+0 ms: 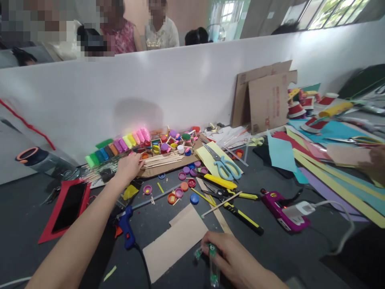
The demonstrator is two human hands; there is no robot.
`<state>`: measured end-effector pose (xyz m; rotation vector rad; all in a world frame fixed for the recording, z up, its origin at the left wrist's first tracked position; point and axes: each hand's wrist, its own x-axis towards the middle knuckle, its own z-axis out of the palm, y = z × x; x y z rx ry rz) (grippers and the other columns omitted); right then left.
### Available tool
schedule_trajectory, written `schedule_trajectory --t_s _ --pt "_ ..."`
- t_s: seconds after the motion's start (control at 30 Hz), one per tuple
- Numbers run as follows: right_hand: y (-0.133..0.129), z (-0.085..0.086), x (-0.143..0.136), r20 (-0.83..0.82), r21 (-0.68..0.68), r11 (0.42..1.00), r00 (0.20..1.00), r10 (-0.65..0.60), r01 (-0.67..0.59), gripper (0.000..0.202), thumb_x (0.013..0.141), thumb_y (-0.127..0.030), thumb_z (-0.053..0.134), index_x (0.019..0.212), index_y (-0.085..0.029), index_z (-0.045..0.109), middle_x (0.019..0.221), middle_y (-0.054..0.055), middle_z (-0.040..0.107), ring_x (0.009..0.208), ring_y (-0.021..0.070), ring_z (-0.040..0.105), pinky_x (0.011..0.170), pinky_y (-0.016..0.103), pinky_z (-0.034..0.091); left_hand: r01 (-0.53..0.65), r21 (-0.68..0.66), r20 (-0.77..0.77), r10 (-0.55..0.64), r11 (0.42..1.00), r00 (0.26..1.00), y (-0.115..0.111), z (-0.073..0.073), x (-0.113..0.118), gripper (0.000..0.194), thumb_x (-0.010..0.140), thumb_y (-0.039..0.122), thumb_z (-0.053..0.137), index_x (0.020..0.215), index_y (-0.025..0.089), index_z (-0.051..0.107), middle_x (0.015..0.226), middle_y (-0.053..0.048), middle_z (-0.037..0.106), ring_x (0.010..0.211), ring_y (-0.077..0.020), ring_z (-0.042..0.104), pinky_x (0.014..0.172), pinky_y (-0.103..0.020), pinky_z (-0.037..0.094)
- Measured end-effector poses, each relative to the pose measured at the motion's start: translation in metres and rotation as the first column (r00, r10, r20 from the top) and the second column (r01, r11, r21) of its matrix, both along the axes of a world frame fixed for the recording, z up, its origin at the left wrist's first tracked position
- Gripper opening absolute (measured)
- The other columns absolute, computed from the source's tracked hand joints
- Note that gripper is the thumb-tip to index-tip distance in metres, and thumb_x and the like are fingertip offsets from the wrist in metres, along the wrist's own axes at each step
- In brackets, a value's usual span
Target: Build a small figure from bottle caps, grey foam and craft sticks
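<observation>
My left hand reaches to the left end of a bundle of thin wooden sticks lying on a cardboard sheet. Its fingers are curled together at the stick ends; what they pinch is hidden. Near the front edge, my right hand is closed around a clear plastic piece with green ends. Just left of it lies a cut piece of tan cardboard. A blue glue gun rests below my left forearm. Bottle caps are scattered between the hands.
Light-blue scissors, a yellow cutter and pliers lie centre right. Beyond them are a purple power strip and coloured paper. A bottle and phone are left. A white partition stands behind; people are beyond it.
</observation>
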<state>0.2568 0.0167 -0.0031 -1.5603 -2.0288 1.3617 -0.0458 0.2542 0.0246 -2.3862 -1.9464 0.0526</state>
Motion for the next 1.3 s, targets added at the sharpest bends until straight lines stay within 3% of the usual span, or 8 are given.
schedule_trajectory --t_s 0.33,0.53,0.57,0.67,0.7,0.9,1.13,1.3 --pt "0.0 -0.002 0.016 0.102 0.144 0.987 0.991 -0.092 0.076 0.026 0.099 -0.032 0.038 0.086 -0.02 0.057 0.084 0.006 0.067 0.076 0.0191 0.061 0.069 0.027 0.04 0.3 0.013 0.296 -0.29 0.954 0.91 -0.08 0.011 0.01 0.023 0.097 0.033 0.051 0.104 0.018 0.067 0.103 -0.009 0.072 0.095 -0.0263 0.066 0.078 -0.035 0.047" --pt "0.009 0.012 0.005 0.24 0.156 0.988 0.97 -0.039 0.001 0.022 0.096 -0.019 0.037 0.088 -0.019 0.057 0.086 0.007 0.068 0.077 0.0185 0.062 0.07 0.026 0.041 0.45 -0.08 0.519 -0.348 0.89 0.781 -0.155 0.01 0.054 0.021 0.095 0.041 0.056 0.104 0.024 0.066 0.088 0.0 0.07 0.075 -0.0158 0.066 0.068 -0.025 0.05" --pt "0.011 0.013 -0.001 0.267 0.154 0.988 0.963 -0.029 -0.013 0.02 0.094 -0.016 0.039 0.089 -0.019 0.058 0.086 0.007 0.069 0.077 0.0184 0.063 0.069 0.025 0.04 0.464 -0.113 0.563 -0.328 0.879 0.759 -0.169 0.01 0.063 0.028 0.091 0.044 0.062 0.111 0.024 0.063 0.091 0.0 0.07 0.078 -0.0158 0.067 0.069 -0.024 0.051" --pt "0.016 0.016 -0.02 0.337 0.149 0.988 0.942 -0.017 -0.035 0.016 0.09 -0.013 0.046 0.095 -0.017 0.061 0.088 0.01 0.072 0.078 0.0221 0.067 0.065 0.027 0.037 0.419 -0.257 0.726 -0.112 0.871 0.678 -0.203 0.006 0.086 0.098 0.065 0.052 0.085 0.145 0.022 0.038 0.132 -0.012 0.061 0.106 -0.0269 0.065 0.082 -0.034 0.055" --pt "0.017 0.018 -0.026 0.355 0.149 0.987 0.935 -0.004 -0.052 0.017 0.088 -0.014 0.05 0.1 -0.016 0.061 0.091 0.011 0.073 0.08 0.0242 0.068 0.065 0.028 0.037 0.41 -0.272 0.745 -0.079 0.871 0.662 -0.209 0.004 0.091 0.102 0.065 0.05 0.085 0.147 0.02 0.033 0.139 -0.016 0.056 0.113 -0.0299 0.062 0.088 -0.038 0.053" --pt "0.018 0.028 -0.039 0.392 0.179 0.97 0.917 0.081 -0.163 0.027 0.091 -0.016 0.052 0.116 -0.019 0.058 0.104 0.009 0.074 0.093 0.0248 0.071 0.066 0.028 0.036 0.379 -0.243 0.793 -0.043 0.893 0.608 -0.214 -0.005 0.095 0.022 0.097 0.025 0.046 0.115 0.021 0.058 0.107 -0.008 0.067 0.091 -0.0223 0.066 0.082 -0.035 0.05" --pt "0.025 0.036 -0.021 0.508 0.228 0.954 0.86 0.055 -0.195 0.023 0.098 -0.016 0.044 0.117 -0.016 0.057 0.097 0.011 0.074 0.089 0.0242 0.071 0.067 0.028 0.038 0.264 -0.183 0.739 -0.045 0.947 0.673 -0.206 -0.001 0.064 0.028 0.1 0.031 0.039 0.088 0.023 0.063 0.08 -0.003 0.069 0.075 -0.02 0.067 0.068 -0.03 0.048" --pt "0.025 0.036 -0.018 0.569 0.246 0.92 0.814 0.118 -0.305 0.02 0.089 -0.005 0.047 0.1 -0.013 0.062 0.087 0.013 0.074 0.077 0.0238 0.07 0.059 0.029 0.034 0.222 0.067 0.733 -0.199 0.973 0.651 -0.218 0.004 0.061 0.037 0.094 0.04 0.053 0.127 0.025 0.058 0.131 -0.011 0.066 0.122 -0.0297 0.061 0.098 -0.043 0.05"
